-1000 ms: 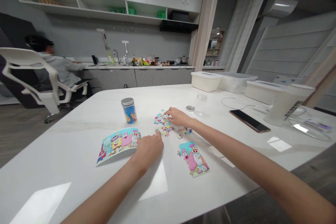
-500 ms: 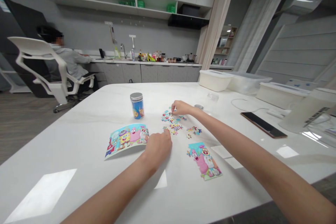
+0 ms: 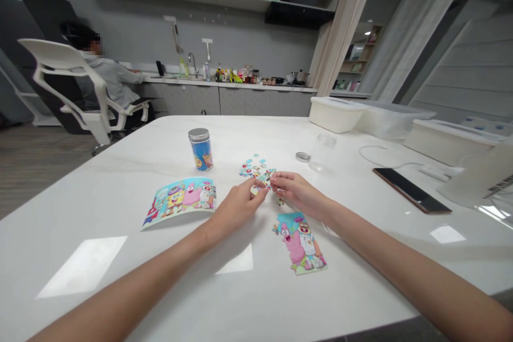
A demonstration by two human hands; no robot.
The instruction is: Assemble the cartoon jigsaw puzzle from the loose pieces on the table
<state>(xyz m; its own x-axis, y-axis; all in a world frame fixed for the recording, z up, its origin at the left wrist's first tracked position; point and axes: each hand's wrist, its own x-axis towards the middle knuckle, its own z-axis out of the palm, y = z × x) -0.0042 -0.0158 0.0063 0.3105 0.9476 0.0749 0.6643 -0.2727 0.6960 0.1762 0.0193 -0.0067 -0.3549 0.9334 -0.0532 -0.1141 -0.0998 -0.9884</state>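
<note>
Head view: since the last look, my two hands have closed in on each other. My left hand (image 3: 238, 206) is narrow, its fingertips apparently pinching a small pale jigsaw piece (image 3: 254, 190). My right hand (image 3: 298, 195) is narrow too, almost meeting the left, but I cannot tell whether it holds anything. Just beyond lies a loose cluster of colourful cardboard jigsaw pieces (image 3: 256, 170) on the white table (image 3: 100, 181). A cartoon-printed card (image 3: 300, 250) lies near right, a glossy picture card (image 3: 178, 203) left, and a blue cylindrical jar (image 3: 200, 149) far left.
</note>
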